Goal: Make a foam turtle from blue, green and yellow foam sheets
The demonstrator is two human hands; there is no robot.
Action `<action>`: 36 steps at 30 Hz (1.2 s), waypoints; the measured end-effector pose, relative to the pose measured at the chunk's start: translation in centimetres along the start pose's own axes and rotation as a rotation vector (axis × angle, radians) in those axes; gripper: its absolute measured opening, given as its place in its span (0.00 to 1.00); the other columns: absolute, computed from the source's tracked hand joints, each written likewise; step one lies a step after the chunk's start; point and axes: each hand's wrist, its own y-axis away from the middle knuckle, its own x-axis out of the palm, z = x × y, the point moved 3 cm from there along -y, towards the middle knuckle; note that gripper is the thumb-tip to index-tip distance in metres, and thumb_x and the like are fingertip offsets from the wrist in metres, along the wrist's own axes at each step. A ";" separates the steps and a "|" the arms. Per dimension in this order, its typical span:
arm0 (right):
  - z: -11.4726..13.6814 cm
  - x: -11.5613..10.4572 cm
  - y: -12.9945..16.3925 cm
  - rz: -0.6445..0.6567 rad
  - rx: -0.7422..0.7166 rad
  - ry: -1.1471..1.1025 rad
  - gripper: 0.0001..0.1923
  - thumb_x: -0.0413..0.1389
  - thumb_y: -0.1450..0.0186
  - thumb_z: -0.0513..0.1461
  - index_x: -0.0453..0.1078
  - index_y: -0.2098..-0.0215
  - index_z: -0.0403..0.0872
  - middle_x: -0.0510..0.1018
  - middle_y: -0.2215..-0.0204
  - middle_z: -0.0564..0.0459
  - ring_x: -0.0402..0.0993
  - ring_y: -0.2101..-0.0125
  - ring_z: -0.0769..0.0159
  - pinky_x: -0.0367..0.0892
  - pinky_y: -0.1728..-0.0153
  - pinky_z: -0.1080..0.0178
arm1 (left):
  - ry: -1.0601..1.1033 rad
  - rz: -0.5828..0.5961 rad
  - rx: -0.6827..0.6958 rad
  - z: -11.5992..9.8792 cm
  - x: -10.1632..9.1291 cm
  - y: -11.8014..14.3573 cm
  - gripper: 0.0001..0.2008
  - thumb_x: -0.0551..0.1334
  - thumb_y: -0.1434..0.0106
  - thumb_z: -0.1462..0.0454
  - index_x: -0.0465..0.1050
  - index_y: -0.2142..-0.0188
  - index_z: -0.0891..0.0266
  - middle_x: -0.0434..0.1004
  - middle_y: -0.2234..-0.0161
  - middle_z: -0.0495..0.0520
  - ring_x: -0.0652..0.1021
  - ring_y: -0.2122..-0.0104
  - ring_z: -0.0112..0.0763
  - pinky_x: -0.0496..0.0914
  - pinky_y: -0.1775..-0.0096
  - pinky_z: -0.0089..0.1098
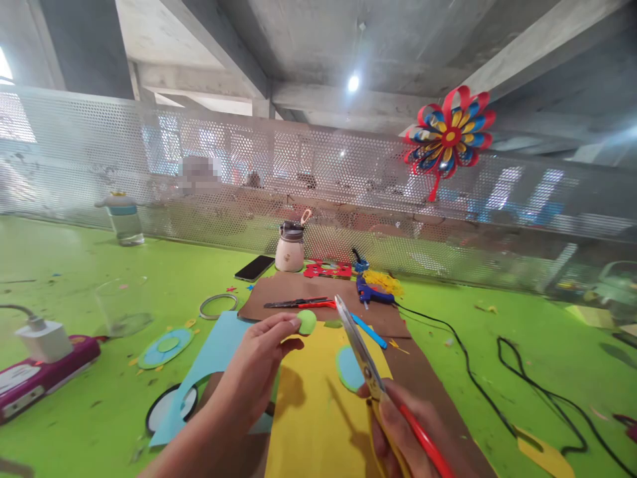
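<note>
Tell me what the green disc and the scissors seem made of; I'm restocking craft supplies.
Green disc, pinched by the left hand: probably matte craft foam or card, with flat, even colour and no shine. Scissors in the right hand: shiny metal blades that catch the light, with glossy red handles, likely plastic.

Scissors point(359, 350) right of paper disc point(306, 321), phone point(255, 267) behind

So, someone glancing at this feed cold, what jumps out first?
Probably the red, blue and yellow paper pinwheel hung on the perforated metal screen at upper right. Next, centre foreground: the right hand holds red-handled scissors, blades up, while the left hand pinches a small green disc above a yellow sheet on the bright green table.
</note>
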 end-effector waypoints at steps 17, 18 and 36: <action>-0.2 -4.0 1.3 0.227 -0.152 1.198 0.19 0.61 0.46 0.36 0.71 0.55 0.50 0.76 0.62 0.47 0.73 0.59 0.54 0.64 0.60 0.61 | 0.070 0.023 0.019 0.7 0.1 -0.2 0.14 0.70 0.50 0.59 0.77 0.71 0.69 0.78 0.75 0.55 0.73 0.74 0.26 0.69 0.70 0.25; -0.1 -4.2 1.6 0.254 -0.144 1.235 0.19 0.60 0.46 0.35 0.71 0.56 0.50 0.76 0.61 0.47 0.73 0.59 0.54 0.64 0.60 0.61 | 0.063 0.030 0.016 0.7 0.2 -0.1 0.14 0.70 0.50 0.59 0.76 0.70 0.69 0.79 0.74 0.56 0.74 0.74 0.26 0.69 0.70 0.25; 4.1 -6.1 2.4 0.212 -0.375 1.248 0.22 0.58 0.42 0.34 0.69 0.48 0.52 0.76 0.59 0.46 0.72 0.58 0.53 0.66 0.57 0.55 | -0.063 0.238 0.024 1.1 0.9 0.5 0.11 0.65 0.43 0.59 0.77 0.73 0.66 0.75 0.75 0.54 0.72 0.73 0.27 0.66 0.68 0.27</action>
